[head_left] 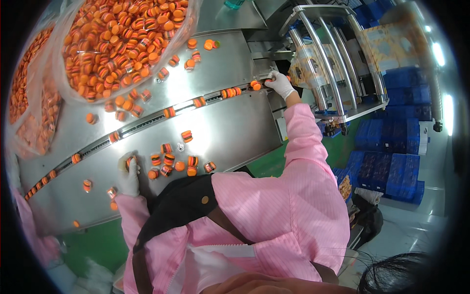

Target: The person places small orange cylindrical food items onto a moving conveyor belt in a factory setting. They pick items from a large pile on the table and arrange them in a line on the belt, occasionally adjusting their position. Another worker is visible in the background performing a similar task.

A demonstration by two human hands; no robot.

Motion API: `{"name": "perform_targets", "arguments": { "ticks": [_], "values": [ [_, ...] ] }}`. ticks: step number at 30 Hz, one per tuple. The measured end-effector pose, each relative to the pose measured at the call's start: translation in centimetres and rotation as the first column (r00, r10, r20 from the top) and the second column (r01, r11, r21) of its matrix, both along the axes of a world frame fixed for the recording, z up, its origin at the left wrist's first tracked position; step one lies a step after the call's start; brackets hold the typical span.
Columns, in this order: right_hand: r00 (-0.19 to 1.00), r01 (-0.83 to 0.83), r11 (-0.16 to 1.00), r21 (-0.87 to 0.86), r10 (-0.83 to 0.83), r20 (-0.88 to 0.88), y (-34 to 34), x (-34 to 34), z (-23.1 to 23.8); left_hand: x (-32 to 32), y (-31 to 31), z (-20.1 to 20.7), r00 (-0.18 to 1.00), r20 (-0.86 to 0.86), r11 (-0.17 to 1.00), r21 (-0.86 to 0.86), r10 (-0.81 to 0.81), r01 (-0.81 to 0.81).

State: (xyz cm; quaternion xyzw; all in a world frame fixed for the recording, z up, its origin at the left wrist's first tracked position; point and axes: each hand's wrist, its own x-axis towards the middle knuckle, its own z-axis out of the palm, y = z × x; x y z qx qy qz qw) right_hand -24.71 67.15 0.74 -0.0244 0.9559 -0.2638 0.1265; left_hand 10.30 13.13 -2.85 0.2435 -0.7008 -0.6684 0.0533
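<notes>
Silver metal table (210, 132) spanning left; white-gloved left hand (129, 177), lower left, clamping orange burger-shaped sweet (129, 161); white-gloved right hand (281, 84), upper centre, touching another sweet (268, 81), can't tell grip.

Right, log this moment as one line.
left hand: holds orange piece; right hand: near right end of visible track; track load: orange pieces; metal table: loose pieces, both sides

"Where's passage?"
"Above the tabletop (245, 132), front right corner."
"What blocks?"
"Burger-shaped candies (169, 159) near the front edge, a plastic bag (194, 22) far left, a roller frame (340, 63) past the right edge."
</notes>
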Motion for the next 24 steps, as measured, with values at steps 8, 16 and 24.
{"name": "perform_targets", "arguments": {
  "ticks": [8, 16, 24],
  "values": [
    [0.933, 0.06, 0.975, -0.214, -0.131, -0.335, -5.3, 3.5, 5.8, 0.1, 0.1, 0.7, 1.0, -0.007, 0.999, -0.052, 0.003, -0.003],
    [0.933, 0.086, 0.676, -0.732, -0.313, -0.178, -5.2, 6.1, 3.6, 0.4, 0.2, 0.5, 1.0, -0.01, 1.0, -0.014, 0.027, -0.027],
    [0.997, 0.079, 0.689, -0.72, -0.037, 0.074, -10.9, 11.3, 4.7, 0.5, -0.3, 1.0, 0.997, -0.035, 0.992, 0.103, 0.073, -0.069]
  ]
}}
